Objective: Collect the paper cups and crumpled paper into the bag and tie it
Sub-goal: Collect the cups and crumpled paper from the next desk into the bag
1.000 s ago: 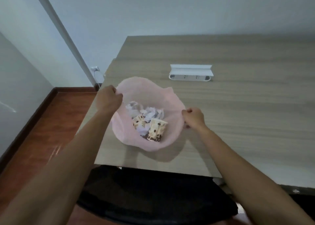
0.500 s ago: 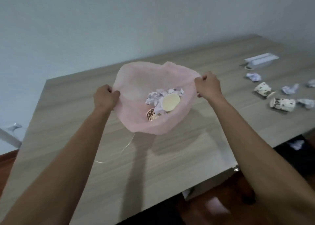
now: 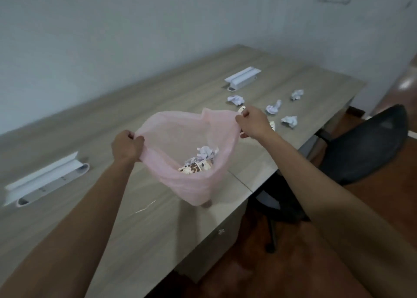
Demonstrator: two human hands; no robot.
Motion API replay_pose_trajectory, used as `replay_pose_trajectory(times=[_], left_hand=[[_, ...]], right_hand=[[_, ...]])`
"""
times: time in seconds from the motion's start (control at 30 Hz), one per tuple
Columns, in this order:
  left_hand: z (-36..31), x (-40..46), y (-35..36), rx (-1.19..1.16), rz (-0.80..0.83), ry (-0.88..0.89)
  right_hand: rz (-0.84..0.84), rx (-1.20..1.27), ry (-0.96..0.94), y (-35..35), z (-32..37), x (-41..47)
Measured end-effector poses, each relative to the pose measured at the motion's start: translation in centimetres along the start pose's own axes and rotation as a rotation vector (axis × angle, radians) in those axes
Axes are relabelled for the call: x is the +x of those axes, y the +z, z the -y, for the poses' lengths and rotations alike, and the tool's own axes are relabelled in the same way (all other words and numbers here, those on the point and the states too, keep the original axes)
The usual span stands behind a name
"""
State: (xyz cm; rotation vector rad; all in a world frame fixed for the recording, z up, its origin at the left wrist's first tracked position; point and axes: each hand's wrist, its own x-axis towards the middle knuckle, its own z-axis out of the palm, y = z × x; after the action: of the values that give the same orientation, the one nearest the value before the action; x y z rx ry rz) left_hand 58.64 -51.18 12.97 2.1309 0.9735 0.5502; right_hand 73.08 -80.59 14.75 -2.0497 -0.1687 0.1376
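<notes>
My left hand (image 3: 126, 147) and right hand (image 3: 252, 122) grip the bag (image 3: 191, 139); paper balls (image 3: 289, 121) lie just past my right hand, toward the counter's (image 3: 135, 230) far right corner.

Table (image 3: 94, 126), power strips (image 3: 243, 77), chair (image 3: 365, 146)

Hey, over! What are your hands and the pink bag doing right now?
Left hand and right hand grip pink bag rim, mouth open. Cups, paper inside. Four crumpled papers remain on table.
</notes>
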Motion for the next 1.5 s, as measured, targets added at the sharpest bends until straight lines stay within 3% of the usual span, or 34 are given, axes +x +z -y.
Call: replay_pose_trajectory(times=[0.2,0.47,0.73,0.83,0.9,1.07,1.4,1.5], left_hand=[[-6.4,0.5,7.9,0.029,0.021,0.041],[-11.5,6.0,13.9,0.073,-0.078,0.127],[-12.4,10.5,21.6,0.096,0.033,0.078],[-13.4,12.2,24.1,0.082,0.017,0.076],[-14.0,12.6,25.6,0.077,0.013,0.056],[-14.8,12.4,27.6,0.083,0.037,0.052],[-15.2,9.6,25.4,0.095,-0.060,-0.049],[-15.1,8.8,24.7,0.093,-0.118,-0.066]], right_hand=[[0.007,0.069,0.097,-5.8,-5.8,5.0],[0.082,0.170,0.188,-6.0,-9.4,13.5],[0.412,-0.109,0.262,-6.8,-15.1,22.2],[0.213,-0.119,0.183,-7.9,-17.0,25.7],[0.120,-0.348,0.081,-8.7,-19.2,27.7],[0.469,-0.723,0.025,-8.8,-23.8,28.7],[0.254,-0.360,0.080,-8.5,-26.3,30.8],[0.371,-0.400,0.038,-8.9,-25.9,31.0]])
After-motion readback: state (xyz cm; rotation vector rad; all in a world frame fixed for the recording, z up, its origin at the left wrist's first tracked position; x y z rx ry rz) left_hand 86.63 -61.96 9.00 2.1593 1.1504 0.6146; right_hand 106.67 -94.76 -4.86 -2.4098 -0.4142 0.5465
